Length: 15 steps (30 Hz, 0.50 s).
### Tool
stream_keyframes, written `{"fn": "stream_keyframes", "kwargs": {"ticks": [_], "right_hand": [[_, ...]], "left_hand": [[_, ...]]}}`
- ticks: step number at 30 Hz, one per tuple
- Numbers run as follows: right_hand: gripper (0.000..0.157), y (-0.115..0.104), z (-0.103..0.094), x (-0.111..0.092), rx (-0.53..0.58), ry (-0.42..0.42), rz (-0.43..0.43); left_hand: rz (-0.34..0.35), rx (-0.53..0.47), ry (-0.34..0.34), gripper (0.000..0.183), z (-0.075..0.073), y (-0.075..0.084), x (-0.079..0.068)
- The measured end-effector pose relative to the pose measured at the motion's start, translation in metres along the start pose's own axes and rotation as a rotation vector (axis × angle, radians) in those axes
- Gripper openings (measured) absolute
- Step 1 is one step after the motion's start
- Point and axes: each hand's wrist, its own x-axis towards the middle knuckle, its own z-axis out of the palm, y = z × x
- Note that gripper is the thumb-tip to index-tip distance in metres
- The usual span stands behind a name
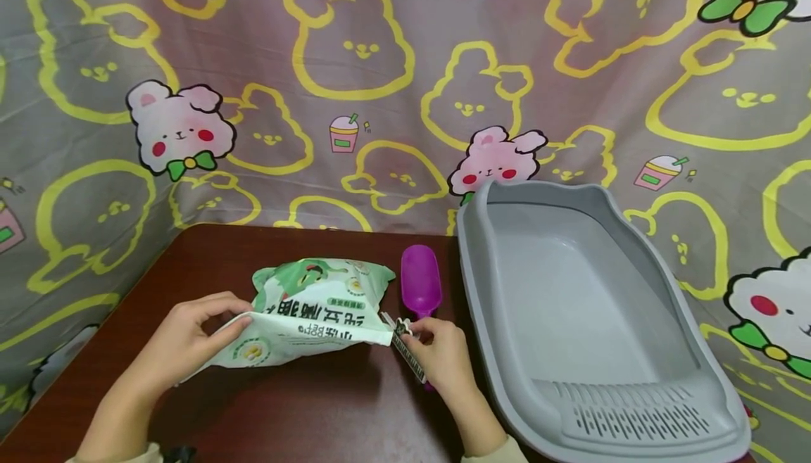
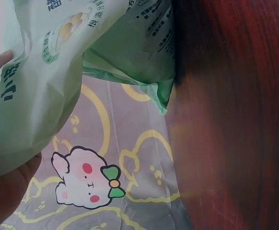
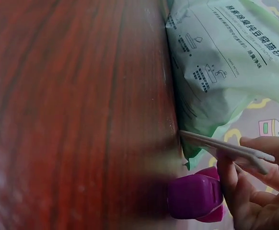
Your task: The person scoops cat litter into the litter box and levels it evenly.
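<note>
A pale green bag of cat litter point(image 1: 317, 290) lies on the table, its top end drawn up toward me. My left hand point(image 1: 190, 333) pinches the left corner of that end between thumb and fingers. The left wrist view shows the bag's printed film point(image 2: 48, 105) stretched between thumb and fingers. Beside the bag's right corner, my right hand point(image 1: 440, 350) holds a slim, flat strip point(image 1: 408, 357) with black-and-white markings. In the right wrist view the strip point(image 3: 226, 147) shows two thin layers; I cannot tell its kind.
A purple scoop point(image 1: 421, 278) lies just past the right hand, its handle partly hidden by that hand. To the right stands a large grey litter box point(image 1: 472, 294) with a slotted front step. A patterned curtain point(image 1: 380, 97) hangs behind the brown table point(image 1: 317, 414).
</note>
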Motion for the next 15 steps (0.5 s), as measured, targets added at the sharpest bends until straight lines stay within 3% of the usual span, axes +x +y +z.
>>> {"fn": "stream_keyframes", "kwargs": {"ticks": [9,15], "right_hand": [[0.009,0.0005,0.0007,-0.0031,-0.13,0.045,0.038],[0.009,-0.0013,-0.0007,-0.0021,-0.229,-0.033,0.019]], "left_hand": [[-0.021,-0.005,-0.009,0.024,0.0006,0.0009,-0.0015],[-0.02,-0.01,-0.004,0.024,-0.0002,0.0011,-0.001]]}}
